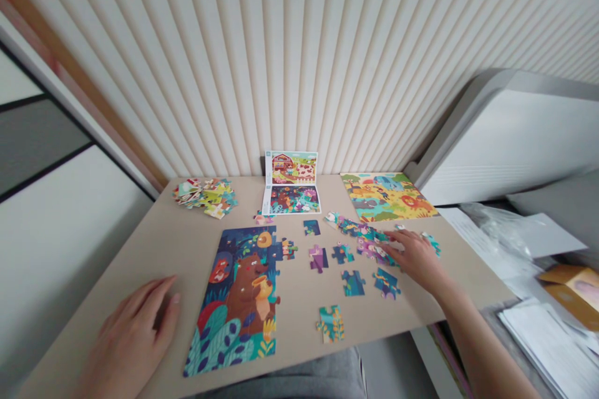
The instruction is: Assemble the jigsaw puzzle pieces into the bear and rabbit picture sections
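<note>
Gently, to the right of the bear puzzle (246, 302), the right hand (415, 257) should part heaped pieces (359, 229) singly, its grip I cannot tell.

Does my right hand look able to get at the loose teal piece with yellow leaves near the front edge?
Probably yes: the teal piece lies flat and uncovered on the tabletop, with only flat puzzle pieces between it and your right hand.

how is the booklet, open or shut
Open: the booklet shows a barn picture above a bear picture, with a fold between them.
</note>
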The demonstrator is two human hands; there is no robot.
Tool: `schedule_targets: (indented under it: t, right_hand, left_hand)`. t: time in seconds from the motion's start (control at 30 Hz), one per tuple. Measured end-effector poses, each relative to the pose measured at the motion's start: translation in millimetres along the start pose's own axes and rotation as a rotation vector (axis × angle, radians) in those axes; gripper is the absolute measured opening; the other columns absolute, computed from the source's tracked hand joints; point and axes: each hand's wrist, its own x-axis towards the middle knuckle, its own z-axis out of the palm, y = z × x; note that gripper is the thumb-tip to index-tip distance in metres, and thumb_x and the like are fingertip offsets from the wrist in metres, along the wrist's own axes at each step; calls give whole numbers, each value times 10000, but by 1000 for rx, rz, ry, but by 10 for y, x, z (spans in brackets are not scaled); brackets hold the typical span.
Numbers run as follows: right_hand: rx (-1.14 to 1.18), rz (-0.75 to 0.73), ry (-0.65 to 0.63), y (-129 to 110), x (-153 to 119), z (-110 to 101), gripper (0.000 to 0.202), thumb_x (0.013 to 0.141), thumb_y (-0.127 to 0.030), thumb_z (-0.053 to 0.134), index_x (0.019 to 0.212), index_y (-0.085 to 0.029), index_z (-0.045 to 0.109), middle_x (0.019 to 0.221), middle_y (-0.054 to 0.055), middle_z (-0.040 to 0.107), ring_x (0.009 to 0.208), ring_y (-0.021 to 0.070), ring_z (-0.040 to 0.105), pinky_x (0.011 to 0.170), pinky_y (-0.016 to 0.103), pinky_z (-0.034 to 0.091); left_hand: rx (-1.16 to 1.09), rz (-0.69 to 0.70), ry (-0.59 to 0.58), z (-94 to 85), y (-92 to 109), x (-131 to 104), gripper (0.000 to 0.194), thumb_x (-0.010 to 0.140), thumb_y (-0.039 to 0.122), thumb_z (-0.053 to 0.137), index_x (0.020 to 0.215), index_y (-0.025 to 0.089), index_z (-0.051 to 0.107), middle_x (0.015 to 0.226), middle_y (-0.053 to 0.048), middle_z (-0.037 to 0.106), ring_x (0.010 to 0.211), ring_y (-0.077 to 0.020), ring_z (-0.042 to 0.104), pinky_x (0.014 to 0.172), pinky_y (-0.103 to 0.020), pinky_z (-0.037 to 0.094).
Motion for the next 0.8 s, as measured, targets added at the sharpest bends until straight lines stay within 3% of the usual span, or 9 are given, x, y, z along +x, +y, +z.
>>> schedule_targets:
  t: [0.2,0.57,0.8]
  right_hand:
    - [-40,10,-58,-224,-177,-73,552,955,-663,645,1389,-329,709,1367,110,720,1239,384,683,1030,507,519]
    - [56,-47,-129,-97,-183,-54,549,961,-587,650,1441,-324,690,1386,118,703,1240,371,681,1095,536,501]
    - [160,-27,-126,-103,-113,-88,535,922,-646,702,1319,-293,770,1292,115,713,1177,353,705,1066,495,532]
  left_hand:
    - [5,-5,5,21,-29,-12,481,1053,494,397,1375,186,578,1305,-175,694,1191,-367,662,1031,-520,515]
    - [-25,-11,13,15,-12,3,476,1037,486,430,1383,199,588,1332,-163,693,1205,-360,661,1081,-513,496]
    - [-35,-16,12,26,-15,-4,446,1041,471,443,1380,215,580,1335,-144,693,1207,-338,659,1098,-489,494]
